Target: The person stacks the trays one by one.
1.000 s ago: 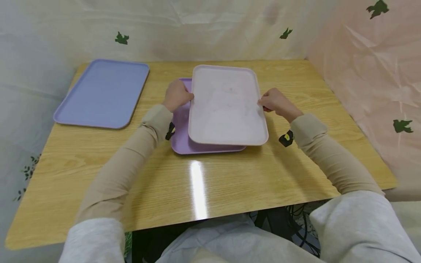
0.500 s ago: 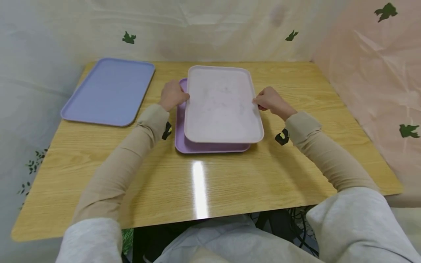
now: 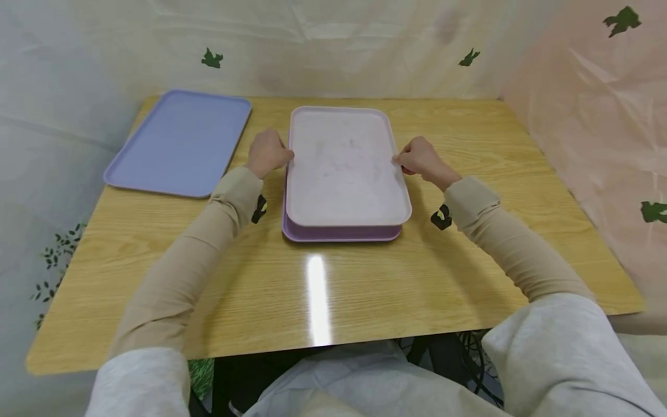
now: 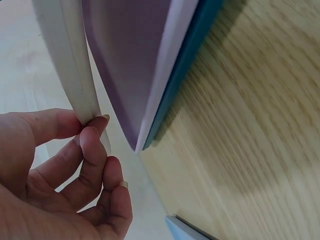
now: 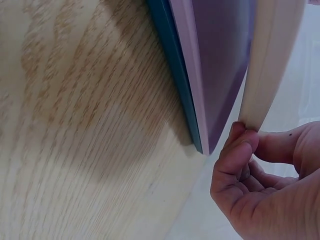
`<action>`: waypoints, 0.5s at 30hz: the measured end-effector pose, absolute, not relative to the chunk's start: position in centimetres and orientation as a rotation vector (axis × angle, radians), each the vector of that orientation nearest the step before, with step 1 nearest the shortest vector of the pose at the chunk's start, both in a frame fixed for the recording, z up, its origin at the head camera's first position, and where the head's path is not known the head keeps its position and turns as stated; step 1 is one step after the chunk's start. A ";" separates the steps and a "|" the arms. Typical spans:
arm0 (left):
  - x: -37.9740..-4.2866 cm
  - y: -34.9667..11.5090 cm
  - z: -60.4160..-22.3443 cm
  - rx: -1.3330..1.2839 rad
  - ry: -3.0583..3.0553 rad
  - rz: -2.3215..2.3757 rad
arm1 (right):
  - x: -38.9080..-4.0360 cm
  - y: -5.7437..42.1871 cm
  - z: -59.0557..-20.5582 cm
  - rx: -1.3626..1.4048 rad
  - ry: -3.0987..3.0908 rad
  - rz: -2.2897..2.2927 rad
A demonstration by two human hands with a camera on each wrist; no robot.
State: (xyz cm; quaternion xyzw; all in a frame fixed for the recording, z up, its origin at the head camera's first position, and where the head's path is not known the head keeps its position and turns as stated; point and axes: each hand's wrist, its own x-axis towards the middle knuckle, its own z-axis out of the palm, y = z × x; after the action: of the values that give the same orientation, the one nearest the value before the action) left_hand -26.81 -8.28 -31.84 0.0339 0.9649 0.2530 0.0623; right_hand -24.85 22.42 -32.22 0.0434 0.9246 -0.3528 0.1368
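Note:
A pale pink tray [image 3: 344,174] is held level between my two hands, one on each long side. My left hand [image 3: 268,154] pinches its left rim between thumb and fingers. On the opposite rim, my right hand [image 3: 424,161] pinches in the same way. Beneath lies a purple tray [image 3: 341,234], mostly covered in the head view. Both wrist views show a gap between the pale tray and the purple one. A teal tray [image 4: 172,80] sits directly under the purple tray, its edge visible in the wrist views only.
A blue tray [image 3: 182,145] lies at the back left of the wooden table [image 3: 234,301]. A pale cloth wall [image 3: 339,52] rises behind the table, and a pinkish one [image 3: 589,116] stands at the right. Cables [image 3: 474,359] hang below the front edge.
Both hands have carried the pale pink tray left relative to the purple tray, from offset to the right to nearly squarely over it. The grip on both rims is unchanged.

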 end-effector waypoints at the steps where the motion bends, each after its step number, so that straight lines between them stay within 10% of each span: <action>1: -26.8 -8.3 -31.8 0.095 2.911 0.759 | -24.9 22.4 -32.2 0.127 2.678 -1.021; 15: -27.0 -8.4 -32.2 0.094 2.899 0.733 | -25.0 22.1 -32.9 0.142 2.698 -1.006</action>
State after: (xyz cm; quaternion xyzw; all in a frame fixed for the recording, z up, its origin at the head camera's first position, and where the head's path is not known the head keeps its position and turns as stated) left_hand -26.99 -8.36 -32.19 0.0315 0.9663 0.2445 0.0747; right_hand -25.03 22.07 -32.91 0.0488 0.9281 -0.3460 0.1287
